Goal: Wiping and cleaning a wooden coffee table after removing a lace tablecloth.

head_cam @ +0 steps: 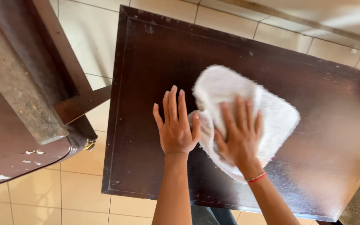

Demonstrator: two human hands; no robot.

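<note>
Your cloth was white and fuzzy; the table was dark brown, glossy, flecked with pale chips; your right wrist wore a red band; the floor was cream tile.

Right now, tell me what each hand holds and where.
Right hand presses flat on the middle of the white cloth, not gripping it. Left hand lies open on the table, thumb touching the cloth's edge.

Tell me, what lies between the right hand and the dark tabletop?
In the head view, the white cloth lies under the right hand, pressed flat on the tabletop.
</note>
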